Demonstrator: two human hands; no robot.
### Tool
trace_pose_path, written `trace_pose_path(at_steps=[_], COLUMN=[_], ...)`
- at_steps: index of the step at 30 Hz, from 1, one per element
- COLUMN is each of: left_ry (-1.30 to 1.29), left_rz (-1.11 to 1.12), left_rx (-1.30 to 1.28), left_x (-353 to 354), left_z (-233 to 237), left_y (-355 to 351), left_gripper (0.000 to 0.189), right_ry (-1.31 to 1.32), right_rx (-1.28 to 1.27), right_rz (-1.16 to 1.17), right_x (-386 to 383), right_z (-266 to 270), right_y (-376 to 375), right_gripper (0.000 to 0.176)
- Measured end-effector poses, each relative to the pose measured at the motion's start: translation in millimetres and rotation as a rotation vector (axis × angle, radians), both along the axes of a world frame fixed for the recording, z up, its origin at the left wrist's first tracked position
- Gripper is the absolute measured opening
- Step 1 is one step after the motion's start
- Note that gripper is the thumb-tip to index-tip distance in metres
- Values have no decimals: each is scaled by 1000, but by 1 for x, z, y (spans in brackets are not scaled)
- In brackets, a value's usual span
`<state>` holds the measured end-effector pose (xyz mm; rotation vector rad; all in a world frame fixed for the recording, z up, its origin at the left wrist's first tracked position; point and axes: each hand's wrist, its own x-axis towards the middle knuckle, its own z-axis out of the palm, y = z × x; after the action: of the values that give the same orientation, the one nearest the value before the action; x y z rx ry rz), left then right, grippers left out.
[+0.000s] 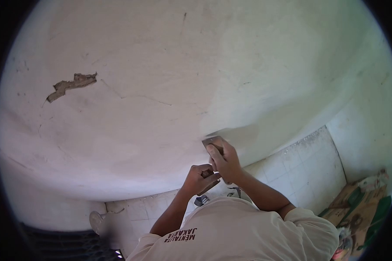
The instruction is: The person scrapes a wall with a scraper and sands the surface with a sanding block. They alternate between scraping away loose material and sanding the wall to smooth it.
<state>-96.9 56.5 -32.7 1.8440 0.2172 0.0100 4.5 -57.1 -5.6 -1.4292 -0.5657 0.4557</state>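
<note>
My right hand [226, 161] is closed around a putty knife [211, 140], with its metal blade up against the lower part of the pale wall [152, 130]. Just below and to the left of it, my left hand [199, 179] is curled in a grip. A dark, straight-edged piece [210, 187] shows between its fingers, but I cannot tell what it is. The two hands are close together, with the left fingers near the right wrist. Around the blade the wall has a smooth grey-white surface.
A jagged hole [72, 85] with bare brown material breaks the wall at the upper left, and thin cracks run from it. White floor tiles [292, 163] lie along the wall's foot. Cardboard boxes [357, 213] are piled at the right, and a dark ridged thing [63, 243] is at the lower left.
</note>
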Motion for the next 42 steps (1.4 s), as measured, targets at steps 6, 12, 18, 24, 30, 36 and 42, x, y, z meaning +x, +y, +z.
trace_pose_path(at_steps=[6, 12, 18, 24, 30, 36, 42], left_ry=[-241, -423, -494, -519, -773, -686, -664], left_rz=[249, 563, 507, 570, 1256, 1528, 1512], left_rx=[-217, -456, -502, -444, 6, 859, 991], left_x=[-12, 2, 35, 53, 44, 61, 104], left_z=[-23, -37, -31, -17, -2, 46, 0], left_y=[-8, -54, -106, -142, -121, -72, -81], left_gripper=[13, 23, 16, 17, 28, 27, 34], right_ry=[117, 139, 54, 17, -158, -270, -94], right_rx=[-32, -136, -47, -54, 101, 218, 387], right_rz=[306, 647, 742, 703, 771, 589, 730], right_x=[25, 49, 103, 129, 186, 257, 289], right_z=[-37, -46, -42, -41, -15, 40, 64], right_y=[-59, -82, -108, -128, -151, -210, -233], right_gripper=[21, 26, 21, 14, 3, 15, 23])
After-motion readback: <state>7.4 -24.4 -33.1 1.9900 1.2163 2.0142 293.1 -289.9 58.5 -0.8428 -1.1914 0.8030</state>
